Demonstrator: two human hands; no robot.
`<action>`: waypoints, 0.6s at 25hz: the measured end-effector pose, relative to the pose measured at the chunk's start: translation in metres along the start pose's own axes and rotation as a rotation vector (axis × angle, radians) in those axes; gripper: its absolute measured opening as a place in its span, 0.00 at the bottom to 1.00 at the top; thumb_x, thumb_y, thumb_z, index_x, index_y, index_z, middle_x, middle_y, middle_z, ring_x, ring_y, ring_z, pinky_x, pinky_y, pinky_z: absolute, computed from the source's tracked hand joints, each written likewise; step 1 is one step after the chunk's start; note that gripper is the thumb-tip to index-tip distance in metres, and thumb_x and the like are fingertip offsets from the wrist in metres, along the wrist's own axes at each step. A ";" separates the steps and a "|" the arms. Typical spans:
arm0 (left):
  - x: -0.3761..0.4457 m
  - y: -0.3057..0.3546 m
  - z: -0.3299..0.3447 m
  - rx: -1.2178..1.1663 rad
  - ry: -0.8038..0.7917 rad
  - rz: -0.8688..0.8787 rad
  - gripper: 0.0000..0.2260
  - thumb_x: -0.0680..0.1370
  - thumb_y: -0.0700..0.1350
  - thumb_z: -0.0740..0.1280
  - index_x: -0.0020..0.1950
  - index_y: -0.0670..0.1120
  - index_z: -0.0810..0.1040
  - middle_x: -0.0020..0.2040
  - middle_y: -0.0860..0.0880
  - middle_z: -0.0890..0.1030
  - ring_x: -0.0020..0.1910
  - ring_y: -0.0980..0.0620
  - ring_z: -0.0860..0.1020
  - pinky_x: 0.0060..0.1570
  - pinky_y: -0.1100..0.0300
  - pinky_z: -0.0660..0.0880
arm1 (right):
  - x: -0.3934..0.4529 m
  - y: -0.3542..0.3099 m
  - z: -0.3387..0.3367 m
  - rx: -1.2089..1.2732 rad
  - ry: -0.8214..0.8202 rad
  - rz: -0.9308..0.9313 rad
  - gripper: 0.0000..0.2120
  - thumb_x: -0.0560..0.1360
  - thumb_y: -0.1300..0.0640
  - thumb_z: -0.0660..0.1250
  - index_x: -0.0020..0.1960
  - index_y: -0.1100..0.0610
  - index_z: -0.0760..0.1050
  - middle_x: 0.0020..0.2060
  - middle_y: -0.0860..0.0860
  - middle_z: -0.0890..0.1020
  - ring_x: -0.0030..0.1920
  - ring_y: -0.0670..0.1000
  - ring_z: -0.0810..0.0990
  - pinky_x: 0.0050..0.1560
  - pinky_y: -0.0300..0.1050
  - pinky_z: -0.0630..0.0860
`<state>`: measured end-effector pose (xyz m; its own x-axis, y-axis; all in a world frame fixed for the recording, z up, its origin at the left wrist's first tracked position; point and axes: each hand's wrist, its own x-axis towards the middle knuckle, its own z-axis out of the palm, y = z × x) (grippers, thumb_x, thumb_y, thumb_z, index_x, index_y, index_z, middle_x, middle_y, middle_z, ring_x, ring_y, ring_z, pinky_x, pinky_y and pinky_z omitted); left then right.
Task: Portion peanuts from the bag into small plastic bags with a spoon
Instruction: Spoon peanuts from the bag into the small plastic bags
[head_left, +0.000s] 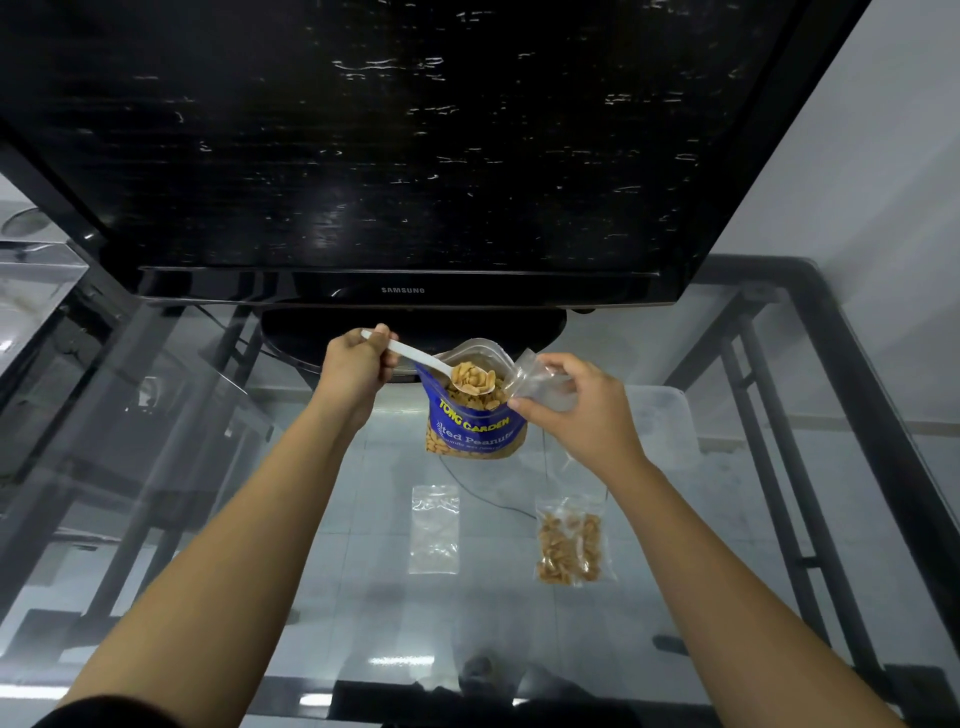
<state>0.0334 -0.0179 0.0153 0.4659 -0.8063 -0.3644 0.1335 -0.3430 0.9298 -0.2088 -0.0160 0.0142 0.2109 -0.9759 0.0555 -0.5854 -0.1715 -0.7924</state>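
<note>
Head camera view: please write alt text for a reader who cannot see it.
The left hand holds a white plastic spoon heaped with peanuts over an open blue peanut bag, while the right hand holds a small clear plastic bag beside it.

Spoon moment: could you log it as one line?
left hand: spoon loaded | right hand: small bag | peanut bag open | filled bag on table

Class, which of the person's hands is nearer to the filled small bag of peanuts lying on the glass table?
Right. The right hand is above the filled small bag; the left hand is farther, up-left.

A home: television (405, 145) on glass table (363, 597).
</note>
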 end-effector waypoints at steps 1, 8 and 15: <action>0.000 0.003 -0.001 -0.015 0.002 0.004 0.11 0.81 0.43 0.58 0.40 0.45 0.74 0.31 0.48 0.70 0.30 0.55 0.68 0.31 0.65 0.67 | 0.002 -0.001 0.000 -0.025 -0.008 -0.016 0.24 0.65 0.47 0.76 0.57 0.54 0.76 0.51 0.48 0.80 0.48 0.44 0.74 0.40 0.26 0.67; -0.002 0.034 -0.009 -0.096 -0.065 0.055 0.10 0.81 0.43 0.59 0.42 0.44 0.75 0.33 0.50 0.70 0.31 0.57 0.69 0.33 0.66 0.68 | 0.009 -0.009 0.010 -0.075 -0.021 -0.069 0.23 0.65 0.47 0.76 0.56 0.54 0.76 0.50 0.51 0.81 0.50 0.49 0.78 0.43 0.42 0.76; -0.010 0.058 0.015 0.206 -0.200 0.190 0.10 0.80 0.45 0.60 0.41 0.46 0.76 0.33 0.50 0.74 0.30 0.58 0.71 0.33 0.66 0.68 | 0.009 -0.014 0.025 0.042 -0.001 -0.051 0.23 0.64 0.47 0.76 0.56 0.52 0.75 0.49 0.48 0.82 0.49 0.46 0.78 0.44 0.39 0.75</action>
<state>0.0232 -0.0372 0.0720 0.2816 -0.9367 -0.2081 -0.1282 -0.2517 0.9593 -0.1792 -0.0186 0.0105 0.2402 -0.9660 0.0960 -0.5408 -0.2153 -0.8132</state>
